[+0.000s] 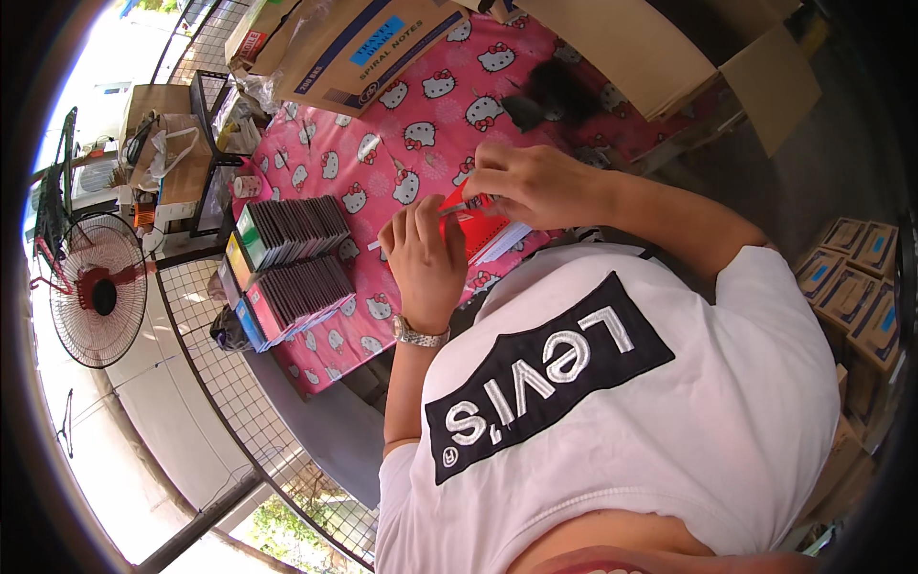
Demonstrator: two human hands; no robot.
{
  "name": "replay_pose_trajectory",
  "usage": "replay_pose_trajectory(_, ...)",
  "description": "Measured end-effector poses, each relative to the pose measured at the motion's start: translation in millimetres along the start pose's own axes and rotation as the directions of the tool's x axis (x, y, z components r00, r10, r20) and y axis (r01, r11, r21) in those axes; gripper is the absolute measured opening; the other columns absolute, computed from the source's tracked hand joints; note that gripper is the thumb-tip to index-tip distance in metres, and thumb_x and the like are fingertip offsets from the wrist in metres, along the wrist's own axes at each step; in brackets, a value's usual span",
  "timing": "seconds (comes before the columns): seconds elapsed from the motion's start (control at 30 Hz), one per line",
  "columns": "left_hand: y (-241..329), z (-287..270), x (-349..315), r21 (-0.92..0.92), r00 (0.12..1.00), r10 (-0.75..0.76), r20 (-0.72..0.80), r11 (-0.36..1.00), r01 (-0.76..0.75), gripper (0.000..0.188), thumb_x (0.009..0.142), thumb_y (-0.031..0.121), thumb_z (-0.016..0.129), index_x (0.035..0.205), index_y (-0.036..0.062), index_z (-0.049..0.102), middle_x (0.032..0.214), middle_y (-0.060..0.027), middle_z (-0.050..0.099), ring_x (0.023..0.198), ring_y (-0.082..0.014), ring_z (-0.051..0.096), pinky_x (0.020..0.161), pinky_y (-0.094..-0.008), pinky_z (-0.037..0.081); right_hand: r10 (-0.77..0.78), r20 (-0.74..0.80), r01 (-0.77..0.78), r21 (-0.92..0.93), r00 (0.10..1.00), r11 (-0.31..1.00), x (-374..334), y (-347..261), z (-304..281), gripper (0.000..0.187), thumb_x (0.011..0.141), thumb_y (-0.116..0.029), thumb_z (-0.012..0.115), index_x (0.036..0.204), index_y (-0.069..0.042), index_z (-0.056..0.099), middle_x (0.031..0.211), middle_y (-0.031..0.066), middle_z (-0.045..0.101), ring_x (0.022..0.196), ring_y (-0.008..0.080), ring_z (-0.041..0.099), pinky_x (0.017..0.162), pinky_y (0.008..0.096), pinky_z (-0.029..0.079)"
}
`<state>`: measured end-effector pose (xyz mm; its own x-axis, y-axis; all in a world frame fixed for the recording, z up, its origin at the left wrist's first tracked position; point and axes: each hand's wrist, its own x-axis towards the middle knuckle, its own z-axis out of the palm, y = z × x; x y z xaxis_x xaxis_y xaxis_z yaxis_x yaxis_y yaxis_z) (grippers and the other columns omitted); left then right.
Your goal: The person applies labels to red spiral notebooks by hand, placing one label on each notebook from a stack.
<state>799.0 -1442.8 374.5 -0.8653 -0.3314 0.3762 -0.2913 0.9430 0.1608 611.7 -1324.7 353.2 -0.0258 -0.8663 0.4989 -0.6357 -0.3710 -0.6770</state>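
Observation:
A small red-covered notebook (481, 232) with white pages lies on a pink cloth with a cartoon-cat pattern (382, 143). My left hand (426, 263), with a metal wristwatch, rests on the notebook's left part, fingers curled over it. My right hand (535, 182) is just above it, fingertips pinched on the red cover's upper edge. Both hands touch the same notebook. What lies under my left palm is hidden.
Two rows of notebooks stand on edge at the table's left: an upper row (292, 230) and a lower row (301, 292). Cardboard cartons (359, 43) sit at the far side, with a dark object (550, 96) beside them. A standing fan (96, 292) and a wire mesh panel (239, 411) are left; small boxes (856, 287) are stacked right.

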Motion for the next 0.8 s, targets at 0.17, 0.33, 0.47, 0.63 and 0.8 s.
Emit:
replay_pose_trajectory(0.17, 8.9, 3.4, 0.2, 0.011, 0.999, 0.047, 0.015, 0.999, -0.047, 0.033, 0.084, 0.011, 0.066, 0.114, 0.0076, 0.054, 0.105, -0.0094, 0.062, 0.101, -0.0284, 0.058, 0.096, -0.0471, 0.035, 0.087, -0.038, -0.083, 0.084, 0.996, 0.993, -0.1, -4.2, 3.1, 0.033, 0.087, -0.008, 0.070, 0.117, -0.004, 0.056, 0.097, 0.0165, 0.064, 0.085, 0.0323, 0.067, 0.069, 0.0391, 0.053)
replay_pose_trajectory(0.33, 8.5, -1.9, -1.0, 0.009, 0.997, 0.061, 0.051, 0.998, -0.061, 0.030, 0.086, 0.007, 0.064, 0.114, 0.0042, 0.053, 0.102, -0.0111, 0.063, 0.095, -0.0301, 0.058, 0.093, -0.0463, 0.036, 0.315, 0.423, -0.464, 0.316, 0.850, 0.828, 31.5, -4.1, -21.6, 0.032, 0.093, -0.009, 0.058, 0.124, -0.003, 0.051, 0.105, 0.0193, 0.066, 0.088, 0.0320, 0.069, 0.074, 0.0408, 0.053)
replay_pose_trajectory(0.47, 6.9, -7.0, -0.2, -0.045, 0.994, 0.063, 0.084, 0.997, -0.059, 0.025, 0.088, 0.007, 0.062, 0.112, 0.0052, 0.056, 0.102, -0.0094, 0.064, 0.096, -0.0300, 0.059, 0.099, -0.0480, 0.035, 0.396, 0.249, -0.268, -0.425, 0.884, 0.865, 28.2, 203.9, 16.7, 0.037, 0.079, -0.018, 0.068, 0.114, -0.008, 0.060, 0.146, 0.0190, 0.044, 0.134, 0.0334, 0.043, 0.108, 0.0449, 0.039)
replay_pose_trajectory(0.63, 3.3, -8.7, -11.1, 0.046, 0.992, -0.058, 0.115, 0.998, 0.053, 0.026, 0.086, 0.013, 0.068, 0.111, 0.0115, 0.059, 0.112, -0.0071, 0.061, 0.118, -0.0314, 0.053, 0.110, -0.0557, 0.026, 0.526, 0.426, -0.159, -0.647, 0.736, 0.746, -19.8, 300.7, 59.3, 0.049, 0.076, -0.031, 0.073, 0.118, -0.007, 0.061, 0.155, 0.0146, 0.034, 0.141, 0.0403, 0.033, 0.113, 0.0536, 0.032)
replay_pose_trajectory(0.8, 2.6, -6.7, -27.0, 0.062, 0.970, -0.245, 0.014, 0.968, 0.243, 0.032, 0.084, 0.022, 0.073, 0.112, 0.0142, 0.061, 0.121, -0.0070, 0.056, 0.125, -0.0346, 0.045, 0.109, -0.0632, 0.022, 0.376, 0.304, -0.379, -0.054, 0.875, 0.924, 47.5, 209.1, 23.6, 0.041, 0.073, -0.023, 0.075, 0.109, -0.007, 0.070, 0.150, 0.0169, 0.041, 0.137, 0.0321, 0.041, 0.112, 0.0415, 0.034)
